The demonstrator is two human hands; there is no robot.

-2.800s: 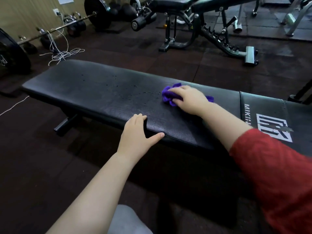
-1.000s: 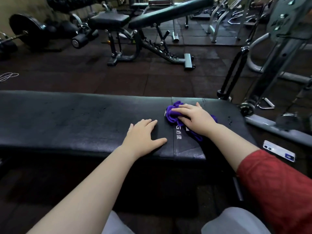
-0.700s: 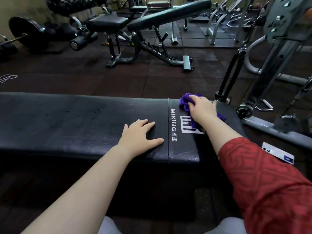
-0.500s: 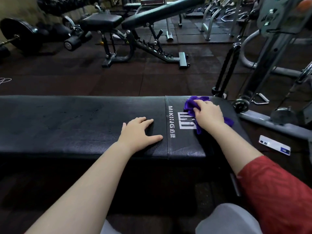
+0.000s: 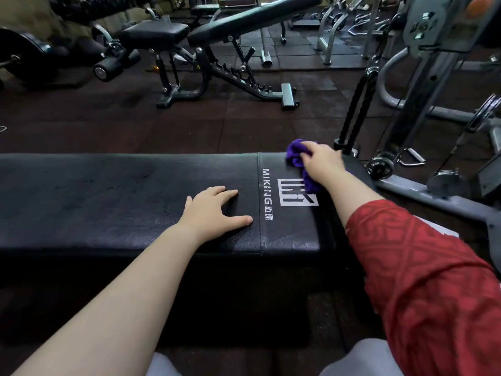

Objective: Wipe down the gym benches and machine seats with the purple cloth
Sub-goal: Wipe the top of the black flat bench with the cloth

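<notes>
The right hand [image 5: 322, 164] grips the bunched cloth [image 5: 295, 156] on the far edge of the black padded bench [image 5: 108, 196]. The left hand [image 5: 214, 210] lies flat nearer, fingers spread. Beyond both lie a dark tiled floor [image 5: 217, 126] and an incline bench [image 5: 254, 17]. Right of them stands a cable machine [image 5: 423, 77].

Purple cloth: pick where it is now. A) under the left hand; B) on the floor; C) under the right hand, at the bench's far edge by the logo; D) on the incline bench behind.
C: the right hand grips the purple cloth at the far edge of the bench, beside the white logo; the left hand lies flat on the bench, holding nothing.
</notes>
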